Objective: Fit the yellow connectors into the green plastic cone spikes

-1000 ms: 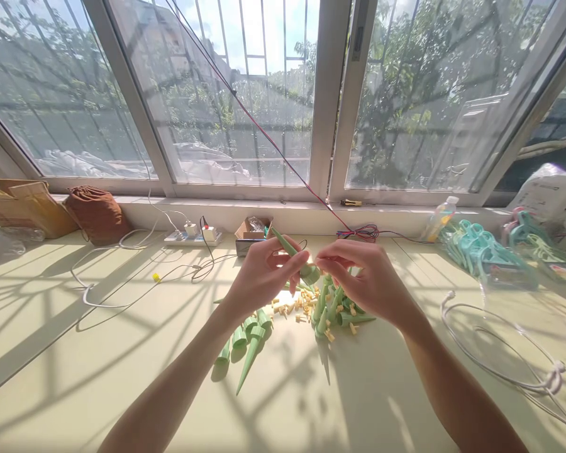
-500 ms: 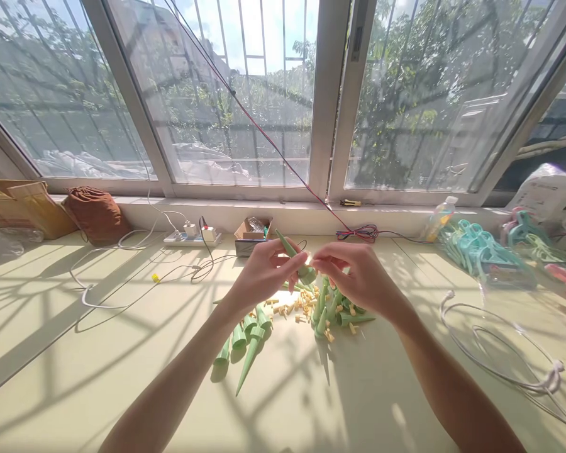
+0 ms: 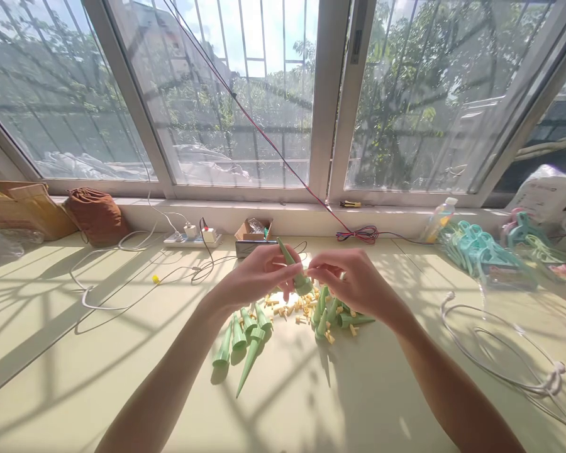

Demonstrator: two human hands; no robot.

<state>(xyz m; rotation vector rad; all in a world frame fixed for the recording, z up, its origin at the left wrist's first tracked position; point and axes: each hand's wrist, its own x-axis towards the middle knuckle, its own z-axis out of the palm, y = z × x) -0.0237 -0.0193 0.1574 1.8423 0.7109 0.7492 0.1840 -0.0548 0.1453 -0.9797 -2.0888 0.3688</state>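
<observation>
My left hand (image 3: 268,272) is closed on a pointed green plastic cone (image 3: 302,282), its tip slanting up and left and its wide end low and to the right. Close against the cone's right side, my right hand (image 3: 346,272) has its fingers pinched together. Whatever sits between those fingertips is too small to make out. Below the hands lie many small yellow plastic pieces (image 3: 290,308). More green cones (image 3: 249,352) rest on the table to the left, and another cluster of green cones (image 3: 327,314) lies under my right hand.
A small open cardboard box (image 3: 255,234) and a white power strip (image 3: 193,238) stand by the sill. Brown drawstring bag (image 3: 97,216) at left; bottle (image 3: 441,219) and teal plastic items (image 3: 481,248) at right. A looped white cable (image 3: 504,371) lies at the right.
The green cone has dropped slightly and tilted, with its wide end now lower. Both hands stay close together; my left wrist has shifted a little left.
</observation>
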